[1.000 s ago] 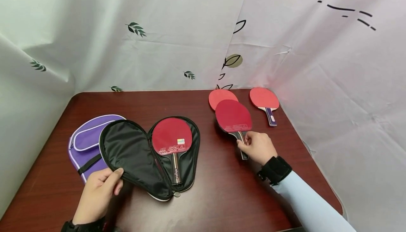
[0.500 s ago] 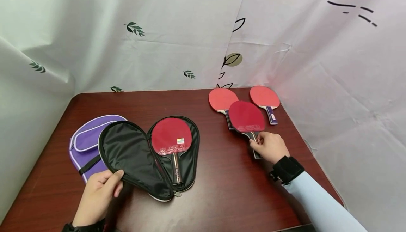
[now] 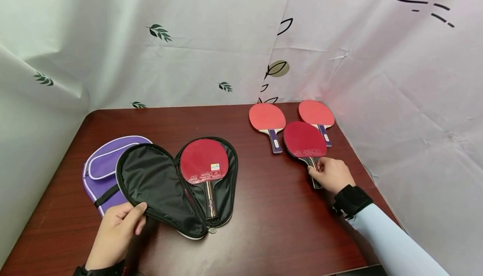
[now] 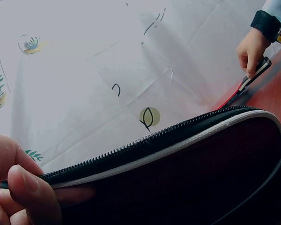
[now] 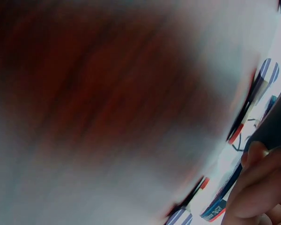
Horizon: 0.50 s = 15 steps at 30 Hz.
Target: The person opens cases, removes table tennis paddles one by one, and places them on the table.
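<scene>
My left hand [image 3: 117,234] pinches the zippered edge of the opened flap of a black paddle case [image 3: 156,183]; the left wrist view shows the zip teeth [image 4: 131,150] running away from the thumb. In the case's other half lies a dark red table tennis paddle [image 3: 204,162], handle toward me. At the right, my right hand [image 3: 332,175] grips the handle of a second dark red paddle [image 3: 305,139], its red face up. That paddle overlaps a light red paddle [image 3: 316,112] behind it in the head view. Another light red paddle [image 3: 267,116] lies just to its left.
A purple paddle case [image 3: 102,158] with white piping lies at the left, partly under the black flap. White patterned cloth [image 3: 188,37] hangs behind and along both sides of the dark wooden table [image 3: 256,221].
My right hand has carried its paddle to the right, uncovering the left light red paddle and now overlapping the right one. My left hand holds the flap as before.
</scene>
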Available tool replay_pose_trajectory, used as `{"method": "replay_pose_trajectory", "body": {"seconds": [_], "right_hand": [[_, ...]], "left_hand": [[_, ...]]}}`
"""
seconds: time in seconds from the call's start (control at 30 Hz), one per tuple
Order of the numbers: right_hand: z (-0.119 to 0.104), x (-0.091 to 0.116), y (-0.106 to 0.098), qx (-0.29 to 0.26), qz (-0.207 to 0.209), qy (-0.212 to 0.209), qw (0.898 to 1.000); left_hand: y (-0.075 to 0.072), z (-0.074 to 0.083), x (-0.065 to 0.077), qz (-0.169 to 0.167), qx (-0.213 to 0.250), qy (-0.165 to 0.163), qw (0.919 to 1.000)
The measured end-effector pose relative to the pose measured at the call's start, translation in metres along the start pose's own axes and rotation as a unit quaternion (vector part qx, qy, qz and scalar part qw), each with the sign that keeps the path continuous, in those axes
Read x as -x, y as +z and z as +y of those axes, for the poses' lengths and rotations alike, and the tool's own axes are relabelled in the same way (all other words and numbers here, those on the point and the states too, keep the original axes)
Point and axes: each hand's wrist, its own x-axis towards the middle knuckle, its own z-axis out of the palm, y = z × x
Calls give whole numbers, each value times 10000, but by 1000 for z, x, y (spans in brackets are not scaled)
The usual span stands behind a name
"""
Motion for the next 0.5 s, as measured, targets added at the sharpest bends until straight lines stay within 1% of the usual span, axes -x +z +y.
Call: {"method": "replay_pose_trajectory", "body": {"seconds": [0.27,0.5], "right_hand": [[5,-3,-2,-10,-94,-17,10000],[5,-5,-1,71,-137,-84,9998]], "left_hand": [[0,0,1,-15,48,7,10000],[1,1,1,-46,61,43,10000]]}}
